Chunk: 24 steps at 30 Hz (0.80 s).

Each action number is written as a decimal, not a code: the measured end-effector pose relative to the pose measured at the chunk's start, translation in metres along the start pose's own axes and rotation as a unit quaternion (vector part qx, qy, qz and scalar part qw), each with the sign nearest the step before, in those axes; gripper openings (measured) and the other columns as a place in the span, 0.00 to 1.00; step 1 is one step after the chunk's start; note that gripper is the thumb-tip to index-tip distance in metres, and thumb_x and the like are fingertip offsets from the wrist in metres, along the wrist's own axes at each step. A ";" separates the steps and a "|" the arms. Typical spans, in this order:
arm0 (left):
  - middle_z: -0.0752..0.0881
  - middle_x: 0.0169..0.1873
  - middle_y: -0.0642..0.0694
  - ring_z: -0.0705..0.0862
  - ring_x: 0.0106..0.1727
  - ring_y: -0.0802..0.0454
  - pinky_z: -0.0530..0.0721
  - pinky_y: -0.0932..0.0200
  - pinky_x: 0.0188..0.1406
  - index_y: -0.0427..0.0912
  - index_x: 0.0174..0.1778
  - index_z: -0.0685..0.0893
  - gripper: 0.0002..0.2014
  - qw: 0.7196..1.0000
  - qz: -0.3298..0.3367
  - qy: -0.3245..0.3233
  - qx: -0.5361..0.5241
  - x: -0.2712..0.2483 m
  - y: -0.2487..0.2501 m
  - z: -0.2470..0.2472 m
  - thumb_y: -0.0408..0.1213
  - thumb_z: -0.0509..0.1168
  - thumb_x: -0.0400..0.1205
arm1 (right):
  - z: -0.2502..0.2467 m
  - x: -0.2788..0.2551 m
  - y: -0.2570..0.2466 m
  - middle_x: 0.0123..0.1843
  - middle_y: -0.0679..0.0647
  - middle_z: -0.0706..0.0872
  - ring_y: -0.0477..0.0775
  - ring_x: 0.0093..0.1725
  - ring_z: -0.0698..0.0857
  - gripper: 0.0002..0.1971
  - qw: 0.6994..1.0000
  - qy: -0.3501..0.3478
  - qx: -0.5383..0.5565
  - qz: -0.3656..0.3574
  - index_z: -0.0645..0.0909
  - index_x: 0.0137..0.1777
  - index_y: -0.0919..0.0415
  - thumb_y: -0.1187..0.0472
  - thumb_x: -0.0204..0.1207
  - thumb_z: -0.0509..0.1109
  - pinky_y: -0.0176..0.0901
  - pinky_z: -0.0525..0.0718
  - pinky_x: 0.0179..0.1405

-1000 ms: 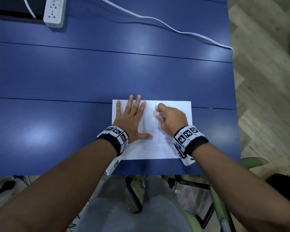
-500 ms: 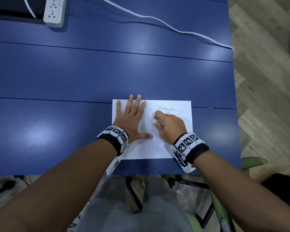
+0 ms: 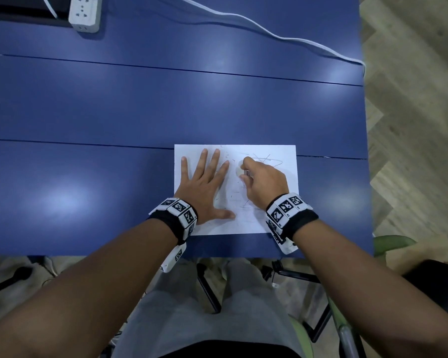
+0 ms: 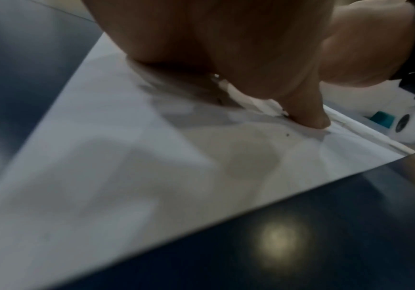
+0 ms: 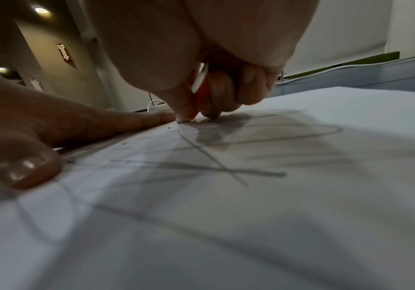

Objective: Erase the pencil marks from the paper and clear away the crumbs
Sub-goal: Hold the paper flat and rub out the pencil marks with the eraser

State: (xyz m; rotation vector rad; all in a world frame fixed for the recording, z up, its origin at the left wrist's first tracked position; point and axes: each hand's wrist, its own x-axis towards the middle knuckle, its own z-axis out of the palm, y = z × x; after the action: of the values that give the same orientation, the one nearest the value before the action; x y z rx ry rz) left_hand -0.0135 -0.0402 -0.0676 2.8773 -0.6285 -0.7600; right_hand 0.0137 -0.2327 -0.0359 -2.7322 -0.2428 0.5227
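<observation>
Presently, the paper (image 3: 282,215) lies flat near the front edge of the blue table (image 3: 114,112), its long axis running left to right across the person's body. The left hand (image 3: 204,187) rests flat on the left half of the sheet, fingers straight and spread, thumb out toward the centre; it holds nothing and pins the sheet. The right hand (image 3: 264,183) has thumb and fingers curled round a small eraser (image 3: 239,170), whose pale end touches the sheet just right of the left fingertips. A sleeve with a barcode shows on it in the head view; the right wrist view shows orange between the fingers (image 5: 222,94).

Remaining pencil marks (image 3: 267,160) lie on two sides of the grip: a looping scribble at the far right, just beyond the right knuckles, and crossing lines on the near side, between the thumb of the left hand and the right wrist. Small dark crumbs (image 3: 230,161) are scattered between the two hands. The eraser's own long axis cannot be read with confidence.

Assessment: erasing is partly done. The right hand is the nearer to both groups, and the left needs only to hold. Crumbs are not yet cleared.
</observation>
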 end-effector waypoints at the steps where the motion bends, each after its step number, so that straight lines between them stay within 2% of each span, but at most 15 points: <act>1: 0.24 0.85 0.43 0.23 0.84 0.39 0.30 0.21 0.78 0.48 0.87 0.30 0.65 1.000 -0.004 0.001 -0.001 0.000 0.000 0.000 0.87 0.50 0.67 | 0.000 -0.001 0.000 0.50 0.50 0.87 0.60 0.47 0.84 0.07 1.000 0.002 0.002 -0.002 0.74 0.58 0.52 0.56 0.82 0.63 0.47 0.79 0.40; 5: 0.23 0.85 0.43 0.23 0.85 0.38 0.32 0.19 0.78 0.48 0.87 0.29 0.66 1.000 -0.014 -0.006 0.013 0.001 0.003 -0.002 0.88 0.48 0.66 | 0.005 -0.017 -0.003 0.47 0.49 0.87 0.59 0.44 0.84 0.06 1.000 -0.010 -0.004 -0.029 0.73 0.57 0.52 0.56 0.82 0.63 0.46 0.77 0.38; 8: 0.24 0.85 0.43 0.24 0.85 0.37 0.34 0.19 0.78 0.48 0.87 0.29 0.66 1.000 -0.018 -0.009 0.017 0.000 0.004 -0.003 0.88 0.49 0.66 | 0.006 -0.023 -0.004 0.48 0.49 0.88 0.59 0.44 0.84 0.06 0.998 -0.024 -0.020 -0.051 0.73 0.57 0.51 0.55 0.83 0.62 0.47 0.79 0.39; 12: 0.23 0.84 0.43 0.23 0.85 0.38 0.31 0.20 0.78 0.49 0.87 0.29 0.66 1.000 -0.018 -0.007 0.013 0.000 0.003 -0.002 0.88 0.49 0.65 | -0.001 -0.004 0.001 0.49 0.49 0.88 0.60 0.46 0.85 0.05 1.000 0.002 -0.001 -0.029 0.72 0.55 0.51 0.55 0.82 0.62 0.48 0.81 0.41; 16: 0.23 0.84 0.44 0.23 0.84 0.38 0.31 0.20 0.78 0.49 0.87 0.28 0.65 1.000 -0.020 -0.012 0.016 0.000 0.005 -0.001 0.87 0.49 0.66 | 0.007 -0.021 0.002 0.48 0.49 0.88 0.59 0.44 0.85 0.05 0.999 -0.014 -0.007 -0.043 0.71 0.55 0.51 0.55 0.82 0.62 0.49 0.82 0.41; 20: 0.23 0.84 0.44 0.23 0.84 0.39 0.31 0.20 0.78 0.49 0.87 0.28 0.65 1.000 -0.021 -0.010 0.014 0.000 0.004 -0.003 0.87 0.49 0.66 | 0.008 -0.024 0.004 0.48 0.49 0.88 0.59 0.45 0.85 0.06 0.998 -0.015 -0.018 -0.061 0.73 0.57 0.51 0.55 0.82 0.63 0.49 0.82 0.41; 24: 0.22 0.84 0.44 0.22 0.84 0.39 0.31 0.20 0.78 0.49 0.87 0.28 0.65 1.000 -0.019 -0.012 0.012 0.001 0.004 -0.002 0.87 0.49 0.66 | 0.007 -0.013 0.005 0.47 0.48 0.87 0.59 0.45 0.84 0.06 0.999 0.005 0.003 -0.039 0.72 0.56 0.51 0.55 0.82 0.62 0.47 0.79 0.39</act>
State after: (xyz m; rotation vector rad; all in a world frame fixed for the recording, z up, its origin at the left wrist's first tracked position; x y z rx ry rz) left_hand -0.0134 -0.0440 -0.0651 2.9146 -0.5911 -0.7989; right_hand -0.0007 -0.2377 -0.0398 -2.7074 -0.3426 0.4882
